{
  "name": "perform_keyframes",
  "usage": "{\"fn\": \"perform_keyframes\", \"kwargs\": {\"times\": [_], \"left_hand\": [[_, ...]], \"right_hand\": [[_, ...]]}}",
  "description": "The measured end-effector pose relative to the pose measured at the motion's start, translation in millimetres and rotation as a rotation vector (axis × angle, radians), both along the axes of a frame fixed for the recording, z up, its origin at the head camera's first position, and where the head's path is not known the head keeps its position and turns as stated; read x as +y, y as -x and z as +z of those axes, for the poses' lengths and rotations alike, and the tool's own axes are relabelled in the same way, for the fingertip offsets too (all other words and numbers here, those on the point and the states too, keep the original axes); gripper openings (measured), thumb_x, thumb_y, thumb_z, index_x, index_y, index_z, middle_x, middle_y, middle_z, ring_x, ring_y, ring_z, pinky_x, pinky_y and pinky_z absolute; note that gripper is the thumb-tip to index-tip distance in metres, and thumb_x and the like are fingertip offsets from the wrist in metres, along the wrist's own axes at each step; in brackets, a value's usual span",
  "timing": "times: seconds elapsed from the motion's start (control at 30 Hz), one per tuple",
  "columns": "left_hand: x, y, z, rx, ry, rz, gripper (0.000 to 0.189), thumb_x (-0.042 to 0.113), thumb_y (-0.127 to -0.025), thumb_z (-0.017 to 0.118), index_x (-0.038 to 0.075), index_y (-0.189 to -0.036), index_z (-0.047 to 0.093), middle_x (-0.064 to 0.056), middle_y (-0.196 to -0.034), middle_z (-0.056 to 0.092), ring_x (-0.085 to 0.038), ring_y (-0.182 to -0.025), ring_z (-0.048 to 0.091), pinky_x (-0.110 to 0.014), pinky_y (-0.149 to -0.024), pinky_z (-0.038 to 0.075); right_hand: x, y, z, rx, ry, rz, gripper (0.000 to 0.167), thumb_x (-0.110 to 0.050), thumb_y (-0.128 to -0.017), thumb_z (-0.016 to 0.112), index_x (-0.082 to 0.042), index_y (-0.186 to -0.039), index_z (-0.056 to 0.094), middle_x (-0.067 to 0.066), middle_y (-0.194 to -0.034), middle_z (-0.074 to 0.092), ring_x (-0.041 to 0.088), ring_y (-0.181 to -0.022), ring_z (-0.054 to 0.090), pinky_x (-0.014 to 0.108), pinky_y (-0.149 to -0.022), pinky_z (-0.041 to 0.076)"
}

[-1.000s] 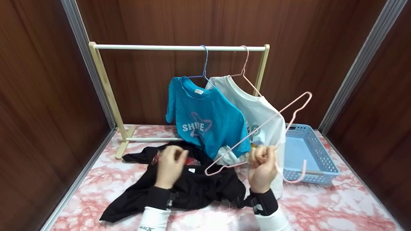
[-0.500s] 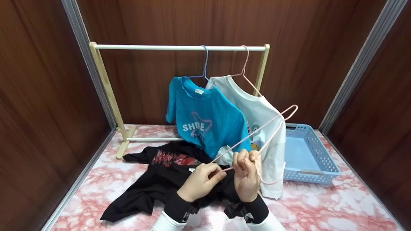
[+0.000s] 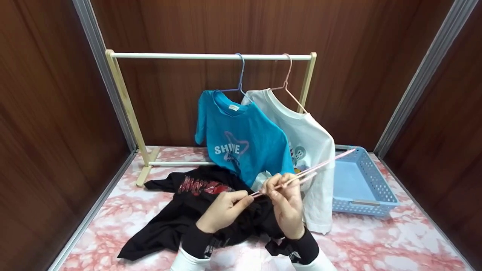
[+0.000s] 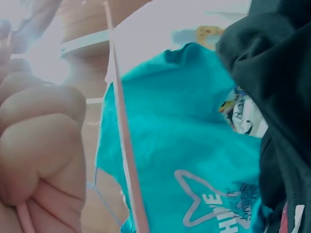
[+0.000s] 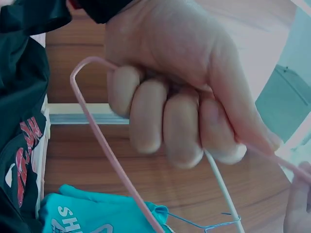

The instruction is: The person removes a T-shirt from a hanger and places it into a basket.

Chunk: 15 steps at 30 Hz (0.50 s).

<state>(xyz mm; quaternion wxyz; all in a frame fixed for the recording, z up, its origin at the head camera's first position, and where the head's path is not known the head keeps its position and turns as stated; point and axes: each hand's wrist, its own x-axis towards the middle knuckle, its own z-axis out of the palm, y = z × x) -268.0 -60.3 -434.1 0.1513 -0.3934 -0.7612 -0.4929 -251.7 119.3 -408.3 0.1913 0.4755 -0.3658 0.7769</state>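
A pink clothes hanger [image 5: 107, 148] is held in front of the clothes; the head view shows it nearly edge-on, slanting up to the right. My left hand [image 3: 229, 210] pinches its lower-left end between thumb and fingers. Close beside it, my right hand [image 3: 287, 203] grips the hanger, fingers curled in the right wrist view. Beneath the hands lies a black T-shirt [image 3: 158, 229], spread with its sleeve toward the front left. Behind it is more black cloth with a red print [image 3: 205, 186]. One bar of the hanger crosses the left wrist view.
A rack with a white rail [image 3: 173, 55] stands at the back. From it hang a blue T-shirt [image 3: 260, 131] and a white T-shirt [image 3: 320, 150] on hangers. A light-blue basket [image 3: 371, 205] sits at right. Wooden panels [image 3: 56, 113] enclose the marbled table [image 3: 399, 241].
My left hand has moved right and now pinches the hanger, having been apart from it one second ago. The hanger has turned from face-on to nearly edge-on, its upper corner lower.
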Motion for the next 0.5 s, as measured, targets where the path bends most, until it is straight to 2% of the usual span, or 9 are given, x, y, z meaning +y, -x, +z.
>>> {"fn": "perform_keyframes", "kwargs": {"times": [0.07, 0.17, 0.23, 0.33, 0.43, 0.5], "left_hand": [[-8.4, 0.1, 3.3, -0.015, -0.006, 0.007, 0.039, 0.013, -0.104, 0.059, 0.008, -0.068, 0.045, 0.006, -0.064, 0.035, 0.002, -0.059, 0.031, -0.014, -0.058, 0.026], [-25.0, -0.6, 9.1, -0.05, -0.034, 0.037, 0.035, 0.012, -0.104, 0.059, 0.007, -0.07, 0.05, 0.007, -0.067, 0.038, 0.001, -0.062, 0.034, -0.015, -0.059, 0.029], [-37.8, -0.6, 12.0, -0.071, -0.066, 0.072, 0.03, 0.011, -0.104, 0.059, 0.006, -0.074, 0.058, 0.009, -0.069, 0.043, 0.001, -0.063, 0.037, -0.016, -0.06, 0.032], [-57.1, -2.1, 15.6, -0.094, -0.125, 0.145, 0.029, 0.008, -0.103, 0.058, 0.008, -0.074, 0.06, 0.01, -0.069, 0.044, 0.001, -0.062, 0.038, -0.017, -0.059, 0.032], [-72.9, -3.0, 18.5, -0.121, -0.179, 0.189, 0.035, 0.005, -0.104, 0.056, 0.007, -0.069, 0.052, 0.012, -0.063, 0.038, 0.002, -0.057, 0.035, -0.016, -0.055, 0.027], [-81.3, -3.6, 20.1, -0.137, -0.221, 0.206, 0.037, 0.004, -0.105, 0.055, 0.006, -0.068, 0.05, 0.012, -0.061, 0.037, 0.002, -0.054, 0.035, -0.016, -0.053, 0.026]], "right_hand": [[3.4, -0.6, -0.5, -0.006, -0.083, -0.002, 0.039, 0.024, -0.091, 0.034, -0.001, -0.121, 0.04, 0.012, -0.108, 0.061, 0.026, -0.104, 0.065, 0.032, -0.096, 0.054], [8.8, -0.4, -0.6, -0.019, -0.229, -0.057, 0.046, 0.024, -0.091, 0.034, 0.004, -0.132, 0.039, 0.013, -0.127, 0.062, 0.025, -0.123, 0.064, 0.034, -0.104, 0.054], [11.7, 1.5, -1.6, -0.03, -0.32, -0.106, 0.043, 0.024, -0.092, 0.036, 0.009, -0.132, 0.038, 0.011, -0.132, 0.061, 0.022, -0.125, 0.062, 0.031, -0.102, 0.054], [13.0, 5.2, -4.9, -0.07, -0.411, -0.166, 0.036, 0.022, -0.093, 0.042, 0.016, -0.128, 0.038, 0.006, -0.133, 0.062, 0.019, -0.122, 0.063, 0.027, -0.097, 0.055], [11.3, 11.8, -11.7, -0.082, -0.471, -0.215, 0.035, 0.02, -0.094, 0.048, 0.019, -0.128, 0.038, 0.008, -0.132, 0.062, 0.019, -0.119, 0.063, 0.025, -0.094, 0.056], [8.9, 16.3, -17.0, -0.089, -0.515, -0.255, 0.037, 0.017, -0.095, 0.053, 0.019, -0.129, 0.039, 0.013, -0.132, 0.061, 0.019, -0.118, 0.063, 0.025, -0.092, 0.057]]}}
